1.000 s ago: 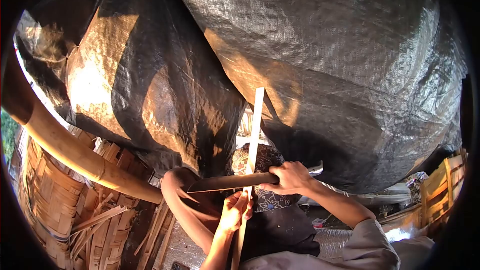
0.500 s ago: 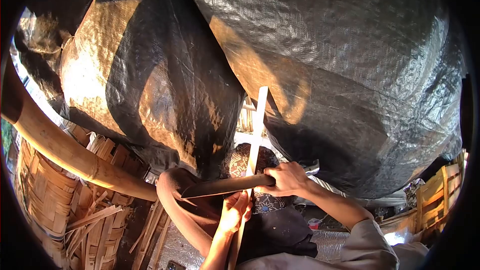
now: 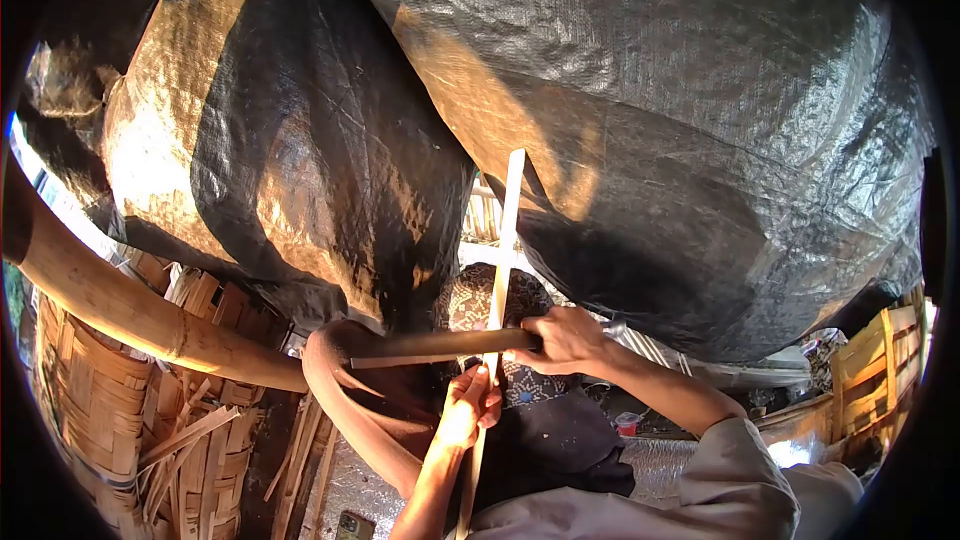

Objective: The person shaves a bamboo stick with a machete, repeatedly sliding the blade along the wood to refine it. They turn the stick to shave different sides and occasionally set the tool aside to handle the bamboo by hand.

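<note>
My left hand is closed around a long pale bamboo strip, which stands nearly upright and runs down past my wrist. In my right hand is a large knife with a dark blade, gripped at its right end. The blade lies across the strip just above my left fingers and points left. Behind the strip is a patterned cloth, with dark fabric below it. A brown rounded form curves beside the blade's tip.
Dark tarpaulin hangs over the upper part of the view. A thick bamboo pole slants in from the left, above woven bamboo baskets. A phone lies at the bottom, a small red cup to the right. A wooden crate stands far right.
The view has shifted slightly, so the scene sits higher and further left. The knife blade is more level and turned more edge-on. Both hands keep their holds.
</note>
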`<state>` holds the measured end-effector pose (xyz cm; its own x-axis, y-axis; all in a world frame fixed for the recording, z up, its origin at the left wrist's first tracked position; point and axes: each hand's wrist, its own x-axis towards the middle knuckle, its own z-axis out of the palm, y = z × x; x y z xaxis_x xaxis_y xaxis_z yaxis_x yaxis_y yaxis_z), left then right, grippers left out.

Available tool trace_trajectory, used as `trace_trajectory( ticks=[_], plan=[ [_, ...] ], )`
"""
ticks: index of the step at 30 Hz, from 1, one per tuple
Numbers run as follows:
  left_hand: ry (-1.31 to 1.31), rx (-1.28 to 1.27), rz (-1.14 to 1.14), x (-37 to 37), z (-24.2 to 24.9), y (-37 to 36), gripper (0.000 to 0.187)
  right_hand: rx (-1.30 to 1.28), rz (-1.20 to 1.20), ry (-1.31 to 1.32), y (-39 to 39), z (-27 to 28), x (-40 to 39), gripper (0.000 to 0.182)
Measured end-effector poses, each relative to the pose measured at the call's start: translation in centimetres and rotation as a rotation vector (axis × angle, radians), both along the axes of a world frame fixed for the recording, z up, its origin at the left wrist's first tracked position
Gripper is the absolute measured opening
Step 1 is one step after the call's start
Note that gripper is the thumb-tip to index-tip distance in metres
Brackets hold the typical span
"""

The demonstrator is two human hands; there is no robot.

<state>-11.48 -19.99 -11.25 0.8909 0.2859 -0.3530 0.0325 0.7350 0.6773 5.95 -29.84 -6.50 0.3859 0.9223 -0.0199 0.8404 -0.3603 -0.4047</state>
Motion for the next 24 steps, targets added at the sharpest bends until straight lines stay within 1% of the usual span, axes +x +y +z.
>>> trace_trajectory(
  ticks=[1, 3, 4, 5, 7, 8, 11, 12, 15, 16, 17, 19, 21, 22, 23, 24],
  plan=[
    [0.048, 0.024, 0.004, 0.1, 0.0, -0.1, 0.028, -0.001, -0.003, 0.002, 0.0, -0.1, 0.4, 0.048],
    [0.101, 0.057, 0.016, 0.3, 0.2, -0.2, 0.026, 0.035, 0.048, -0.213, 0.1, -0.9, 1.5, 0.059],
    [0.095, 0.070, 0.019, 0.3, 0.2, -0.2, 0.026, 0.028, 0.029, -0.188, 0.4, -1.5, 1.4, 0.063],
    [0.084, 0.088, 0.019, 0.4, 0.3, 0.0, 0.026, 0.028, 0.025, -0.185, 0.4, -1.9, 1.3, 0.063],
    [0.090, 0.101, 0.021, 0.8, 0.6, 0.1, 0.026, 0.091, -0.065, -0.147, 0.6, -2.0, 1.0, 0.066],
    [0.103, 0.118, 0.032, 0.9, 0.8, 0.1, 0.026, 0.091, -0.117, -0.180, 0.7, -1.8, 0.7, 0.060],
    [0.142, 0.170, 0.073, 1.3, 1.2, -0.1, 0.029, 0.122, -0.182, -0.191, 1.4, -2.6, 0.6, 0.056],
    [0.123, 0.170, 0.073, 1.4, 0.9, 0.0, 0.029, 0.208, -0.186, -0.214, 1.6, -2.4, 0.3, 0.055],
    [0.119, 0.205, 0.084, 1.4, 1.3, 0.2, 0.031, 0.284, -0.168, -0.261, 2.3, -2.6, 0.5, 0.055],
    [0.114, 0.212, 0.097, 1.3, 1.5, 0.2, 0.032, 0.273, -0.184, -0.258, 2.4, -2.4, 0.3, 0.055],
    [0.110, 0.217, 0.110, 1.3, 1.6, 0.2, 0.032, 0.322, -0.192, -0.307, 2.5, -2.2, 0.0, 0.057],
    [0.099, 0.182, 0.105, 0.6, 1.5, -0.1, 0.032, 0.136, -0.390, -0.099, 3.1, -0.1, 0.3, 0.061],
    [0.062, 0.247, 0.094, -0.4, 1.3, -0.6, 0.032, 0.119, -0.605, 0.246, 4.1, 0.7, 4.0, 0.065],
    [0.059, 0.244, 0.103, -0.5, 1.2, -0.7, 0.031, 0.137, -0.589, 0.107, 4.6, 1.3, 4.7, 0.067],
    [0.090, 0.201, 0.100, -0.8, 1.5, -0.5, 0.031, 0.164, -0.508, 0.118, 3.9, 1.7, 4.8, 0.068],
    [0.060, 0.164, 0.097, -1.0, 1.1, -0.3, 0.030, 0.083, -0.484, 0.056, 3.5, 3.2, 3.9, 0.068]
  ],
)
